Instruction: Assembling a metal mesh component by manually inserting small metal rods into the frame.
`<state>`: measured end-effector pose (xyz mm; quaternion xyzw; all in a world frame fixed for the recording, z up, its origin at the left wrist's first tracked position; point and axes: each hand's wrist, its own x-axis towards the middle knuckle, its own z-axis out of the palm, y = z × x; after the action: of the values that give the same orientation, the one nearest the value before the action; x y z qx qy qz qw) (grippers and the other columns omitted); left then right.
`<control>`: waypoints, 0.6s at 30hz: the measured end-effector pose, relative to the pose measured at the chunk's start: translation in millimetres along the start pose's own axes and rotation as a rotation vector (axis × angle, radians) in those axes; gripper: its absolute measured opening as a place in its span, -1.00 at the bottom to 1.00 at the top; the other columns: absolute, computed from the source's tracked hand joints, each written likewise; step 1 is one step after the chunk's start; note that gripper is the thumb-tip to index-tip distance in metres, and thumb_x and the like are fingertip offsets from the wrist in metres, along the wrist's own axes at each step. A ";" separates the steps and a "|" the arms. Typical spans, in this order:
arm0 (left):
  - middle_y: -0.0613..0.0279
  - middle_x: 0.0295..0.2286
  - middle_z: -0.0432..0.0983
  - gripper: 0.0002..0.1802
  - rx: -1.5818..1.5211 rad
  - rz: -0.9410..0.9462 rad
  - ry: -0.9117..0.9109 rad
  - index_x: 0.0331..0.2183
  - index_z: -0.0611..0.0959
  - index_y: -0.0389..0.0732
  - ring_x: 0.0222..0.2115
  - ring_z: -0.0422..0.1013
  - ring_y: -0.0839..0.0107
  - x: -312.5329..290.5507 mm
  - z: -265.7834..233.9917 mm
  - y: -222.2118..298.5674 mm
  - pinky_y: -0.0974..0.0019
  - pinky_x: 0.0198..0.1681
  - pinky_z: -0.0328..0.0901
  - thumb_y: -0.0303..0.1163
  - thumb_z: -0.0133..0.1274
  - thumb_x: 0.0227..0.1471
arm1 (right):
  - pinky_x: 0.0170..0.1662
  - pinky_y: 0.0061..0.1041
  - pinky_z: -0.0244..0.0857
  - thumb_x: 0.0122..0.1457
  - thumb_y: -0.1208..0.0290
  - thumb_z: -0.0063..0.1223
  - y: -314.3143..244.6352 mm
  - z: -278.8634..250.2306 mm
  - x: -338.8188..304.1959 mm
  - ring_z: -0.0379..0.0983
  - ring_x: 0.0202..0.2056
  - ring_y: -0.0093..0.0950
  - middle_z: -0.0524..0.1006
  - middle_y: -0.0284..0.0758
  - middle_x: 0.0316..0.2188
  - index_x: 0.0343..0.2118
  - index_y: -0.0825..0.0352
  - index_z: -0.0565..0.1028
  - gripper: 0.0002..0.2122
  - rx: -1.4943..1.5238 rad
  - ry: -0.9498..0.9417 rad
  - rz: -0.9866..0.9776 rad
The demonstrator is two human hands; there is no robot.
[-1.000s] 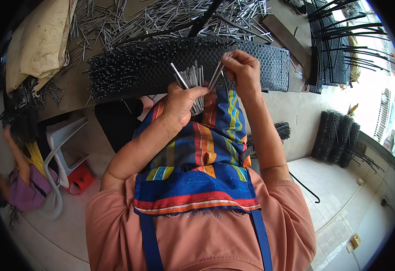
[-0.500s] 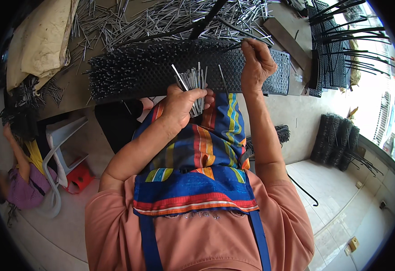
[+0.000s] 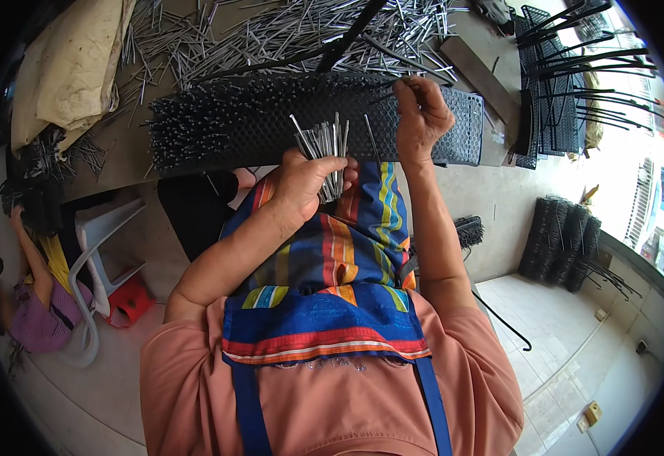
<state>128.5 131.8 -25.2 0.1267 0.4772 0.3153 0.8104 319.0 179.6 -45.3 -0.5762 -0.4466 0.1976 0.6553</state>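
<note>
Right now the work centres on the black perforated mat (image 3: 461,133), a long curved strip lying along the near edge of the counter (image 3: 131,156), most of it already bristling with thin metal pins from its left end to about where the hands are. Only the stretch at its right end shows bare holes. The right hand (image 3: 422,114) is up at the mat's top edge, fingertips pinched on a single pin (image 3: 387,97) that touches the mat, so I judge the step in hand to be seating one pin into a hole. The left hand (image 3: 305,178) sits just below the mat, clenched around a bundle of pins (image 3: 326,148) that stand up out of the fist like a fan.

By my reckoning the next move calls for the right hand to come back to the bundle, pick out one pin cleanly, and line it up with the next free hole toward the bare end.

Beyond the mat, loose pins (image 3: 294,38) lie scattered thickly over the counter, with a pale cloth sack (image 3: 66,68) at the left. The person wears a striped apron (image 3: 324,304). Black wire racks (image 3: 567,91) stand off to the right, and another person (image 3: 36,304) crouches on the floor at the far left.
</note>
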 end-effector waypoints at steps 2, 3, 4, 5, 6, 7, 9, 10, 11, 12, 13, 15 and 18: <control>0.03 -0.39 0.60 -0.76 0.059 -0.016 -0.050 -0.22 0.58 -0.35 -0.44 0.57 0.31 -0.3 -2.3 -2.6 0.29 -0.41 0.49 -0.66 0.05 -0.02 | -0.55 -0.74 0.19 0.04 0.70 0.18 3.4 -3.0 0.0 0.36 -0.57 -0.74 0.53 -0.46 -0.53 -0.38 0.40 0.57 -0.91 -0.087 -0.048 -0.061; 0.03 -0.39 0.60 -0.76 0.060 -0.013 -0.051 -0.22 0.58 -0.35 -0.44 0.57 0.31 -1.5 -2.5 -3.4 0.29 -0.41 0.49 -0.66 0.05 -0.02 | -0.55 -0.74 0.20 0.04 0.70 0.18 3.1 -3.1 1.0 0.36 -0.58 -0.73 0.53 -0.44 -0.53 -0.38 0.39 0.57 -0.90 -0.081 -0.067 -0.083; 0.04 -0.42 0.61 -0.78 0.031 -0.003 -0.049 -0.25 0.59 -0.36 -0.48 0.56 0.32 -3.3 -2.4 -4.3 0.32 -0.44 0.47 -0.65 0.06 -0.04 | -0.54 -0.74 0.20 0.04 0.70 0.17 2.2 -3.0 1.8 0.36 -0.58 -0.73 0.53 -0.42 -0.54 -0.38 0.39 0.57 -0.90 -0.074 -0.085 -0.106; 0.05 -0.44 0.61 -0.81 0.003 0.006 -0.047 -0.29 0.61 -0.37 -0.51 0.56 0.33 -5.6 -2.2 -5.1 0.34 -0.47 0.46 -0.64 0.07 -0.06 | -0.54 -0.74 0.20 0.04 0.70 0.17 -0.3 -4.6 0.3 0.36 -0.58 -0.73 0.53 -0.42 -0.54 -0.38 0.39 0.57 -0.90 -0.074 -0.083 -0.109; 0.05 -0.44 0.61 -0.81 0.003 0.011 -0.048 -0.29 0.61 -0.37 -0.51 0.56 0.33 -8.8 -3.5 -4.5 0.34 -0.47 0.46 -0.64 0.07 -0.06 | -0.55 -0.73 0.20 0.06 0.69 0.15 -11.4 -3.3 -0.5 0.36 -0.60 -0.71 0.53 -0.39 -0.54 -0.39 0.38 0.56 -0.92 0.051 -0.047 0.002; 0.06 -0.44 0.61 -0.80 -0.022 0.034 -0.034 -0.29 0.61 -0.36 -0.51 0.55 0.34 -12.6 -5.4 -2.5 0.36 -0.47 0.45 -0.64 0.08 -0.06 | -0.56 -0.72 0.20 0.08 0.68 0.13 -22.1 -2.9 0.6 0.36 -0.62 -0.69 0.54 -0.36 -0.54 -0.41 0.38 0.56 -0.93 0.175 -0.009 0.111; 0.08 -0.42 0.61 -0.80 -0.042 0.095 0.010 -0.28 0.61 -0.33 -0.48 0.55 0.37 -20.2 -4.7 6.8 0.37 -0.44 0.44 -0.61 0.09 -0.06 | -0.57 -0.71 0.20 0.09 0.67 0.11 -41.1 -8.5 5.3 0.36 -0.64 -0.66 0.54 -0.33 -0.55 -0.42 0.38 0.54 -0.95 0.269 -0.063 0.306; 0.08 -0.42 0.61 -0.80 -0.038 0.094 0.007 -0.28 0.61 -0.33 -0.48 0.55 0.37 -20.7 -3.5 12.1 0.37 -0.44 0.44 -0.61 0.09 -0.06 | -0.58 -0.71 0.20 0.11 0.65 0.09 -45.7 -12.6 6.0 0.36 -0.66 -0.63 0.54 -0.31 -0.56 -0.44 0.38 0.53 -0.95 0.359 -0.118 0.508; 0.10 -0.40 0.61 -0.81 0.007 0.154 0.026 -0.29 0.61 -0.32 -0.46 0.55 0.36 -17.7 -2.5 17.9 0.36 -0.42 0.44 -0.60 0.10 -0.05 | -0.61 -0.70 0.18 0.12 0.61 0.08 -44.3 -15.2 6.2 0.35 -0.70 -0.61 0.54 -0.31 -0.59 -0.46 0.36 0.51 -0.95 0.449 -0.204 0.625; 0.11 -0.39 0.62 -0.82 0.051 0.213 0.045 -0.29 0.62 -0.31 -0.43 0.56 0.36 -16.5 -1.8 23.0 0.35 -0.40 0.44 -0.60 0.11 -0.05 | -0.61 -0.70 0.18 0.12 0.61 0.08 -45.4 -15.9 0.5 0.35 -0.70 -0.61 0.54 -0.31 -0.59 -0.46 0.36 0.51 -0.95 0.449 -0.197 0.625; 0.18 -0.37 0.62 -0.80 0.058 0.152 -0.002 -0.29 0.63 -0.29 -0.40 0.55 0.42 -17.1 -2.2 27.6 0.36 -0.35 0.43 -0.61 0.14 -0.06 | -0.61 -0.71 0.17 0.12 0.60 0.10 -47.2 -14.5 -8.6 0.34 -0.70 -0.62 0.54 -0.33 -0.59 -0.46 0.36 0.52 -0.95 0.406 -0.257 0.722; 0.22 -0.37 0.62 -0.79 0.108 0.189 -0.051 -0.29 0.64 -0.28 -0.40 0.54 0.45 -9.0 -2.1 19.2 0.38 -0.33 0.43 -0.63 0.15 -0.08 | -0.63 -0.72 0.15 0.12 0.57 0.11 -52.4 -9.3 -28.3 0.34 -0.71 -0.66 0.53 -0.38 -0.60 -0.46 0.34 0.53 -0.95 0.336 -0.336 0.816; 0.16 -0.41 0.62 -0.77 0.188 0.260 -0.126 -0.27 0.63 -0.31 -0.52 0.55 0.38 -10.5 -0.5 6.1 0.38 -0.45 0.48 -0.68 0.11 -0.06 | -0.63 -0.73 0.14 0.13 0.53 0.13 -54.4 -6.5 -45.0 0.33 -0.71 -0.67 0.53 -0.40 -0.61 -0.48 0.35 0.53 -0.93 0.336 -0.325 0.889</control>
<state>122.1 129.8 -15.1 0.2823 0.4323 0.3630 0.7757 286.9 127.0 -10.4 -0.5592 -0.2163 0.6138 0.5136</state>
